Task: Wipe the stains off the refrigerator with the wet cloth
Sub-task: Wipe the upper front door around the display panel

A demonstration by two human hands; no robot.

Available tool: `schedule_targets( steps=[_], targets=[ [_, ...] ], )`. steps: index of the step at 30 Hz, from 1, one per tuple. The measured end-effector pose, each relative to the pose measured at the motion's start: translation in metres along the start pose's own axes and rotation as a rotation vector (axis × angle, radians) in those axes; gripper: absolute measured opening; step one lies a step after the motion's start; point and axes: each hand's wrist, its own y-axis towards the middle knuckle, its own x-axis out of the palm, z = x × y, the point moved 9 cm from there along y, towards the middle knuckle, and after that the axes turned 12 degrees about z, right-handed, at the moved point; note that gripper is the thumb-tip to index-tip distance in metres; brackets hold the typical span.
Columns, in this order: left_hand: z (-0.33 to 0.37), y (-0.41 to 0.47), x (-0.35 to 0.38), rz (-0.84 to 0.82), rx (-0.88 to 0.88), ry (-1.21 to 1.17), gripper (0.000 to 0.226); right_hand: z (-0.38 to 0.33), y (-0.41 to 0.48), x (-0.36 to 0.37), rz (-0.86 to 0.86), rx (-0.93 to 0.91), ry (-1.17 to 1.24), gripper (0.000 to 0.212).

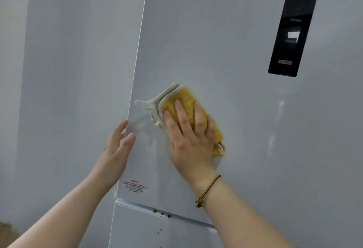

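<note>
The white refrigerator door (225, 41) fills most of the head view. My right hand (189, 141) lies flat on a folded yellow cloth with white edging (182, 95), pressing it against the upper door. My left hand (117, 143) grips the left edge of that door, fingers wrapped around its side. Wet streaks show on the door just left of the cloth. Several brown stain spots (162, 214) sit along the seam between the upper and lower door, with smaller specks (159, 232) on the lower door.
A black control panel (290, 29) runs down the door at upper right. A red-printed warning label (134, 185) sits near the door's lower left corner. A pale wall (59, 70) stands left of the refrigerator, with a patch of brown floor (5, 232) at bottom left.
</note>
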Motion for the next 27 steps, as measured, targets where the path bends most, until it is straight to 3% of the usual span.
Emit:
schedule_targets(
  steps=[3,8,11,14,17,21,23,27],
  targets=[
    [0.014,-0.004,0.001,0.112,0.131,0.157,0.052,0.010,-0.001,-0.001,-0.041,-0.152,0.008,0.041],
    [0.023,-0.006,0.016,0.063,0.220,0.241,0.059,0.126,0.003,-0.036,0.087,0.346,-0.241,0.048],
    [0.025,-0.005,0.017,0.094,0.254,0.229,0.057,0.139,-0.008,-0.042,0.142,0.551,-0.304,0.045],
    [0.024,-0.002,0.012,0.104,0.256,0.108,0.053,0.101,-0.005,-0.029,0.109,0.382,-0.220,0.046],
    [0.026,-0.002,0.009,0.119,0.242,0.025,0.050,0.043,-0.028,-0.019,-0.011,0.021,-0.039,0.042],
    [0.013,0.000,0.005,0.076,0.080,-0.118,0.058,0.008,-0.071,-0.024,-0.134,-0.472,0.183,0.034],
    [0.002,0.002,0.001,0.079,0.015,-0.123,0.059,0.017,-0.068,-0.028,-0.120,-0.485,0.198,0.033],
    [-0.025,-0.005,-0.002,0.029,-0.080,-0.052,0.057,0.020,-0.055,-0.029,-0.046,-0.147,0.096,0.035]
  ],
)
